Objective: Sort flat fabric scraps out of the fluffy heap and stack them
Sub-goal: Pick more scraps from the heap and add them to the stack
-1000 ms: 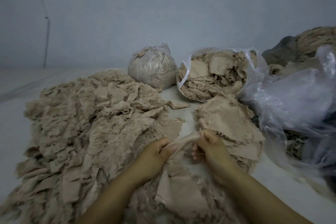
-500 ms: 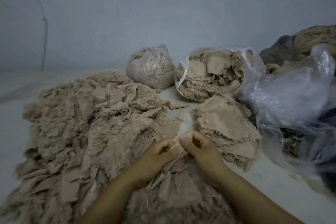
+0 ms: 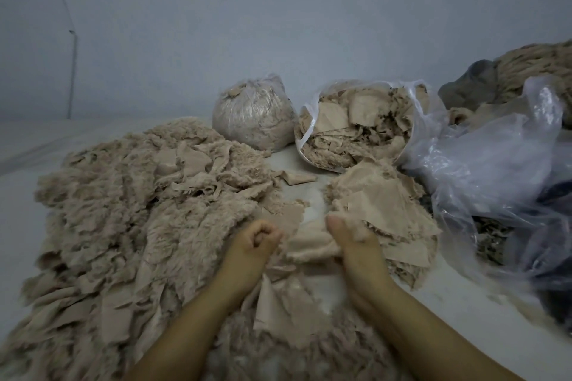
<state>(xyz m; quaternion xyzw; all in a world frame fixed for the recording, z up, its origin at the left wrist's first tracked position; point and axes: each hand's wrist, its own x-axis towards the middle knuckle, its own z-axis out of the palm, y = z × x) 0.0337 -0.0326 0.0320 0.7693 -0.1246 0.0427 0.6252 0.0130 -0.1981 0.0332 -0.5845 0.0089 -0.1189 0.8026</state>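
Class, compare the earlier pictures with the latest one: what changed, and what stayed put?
The right hand carried the scrap rightward toward the flat stack. The left hand let go and now curls with nothing in it. The fluffy heap and bags did not move.

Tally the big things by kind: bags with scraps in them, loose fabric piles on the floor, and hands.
Plastic bags holding scraps: 2, a tied bag and an open bag
Loose piles: 2, fluffy heap, flat stack
Hands: 2, left hand, right hand
Total: 6
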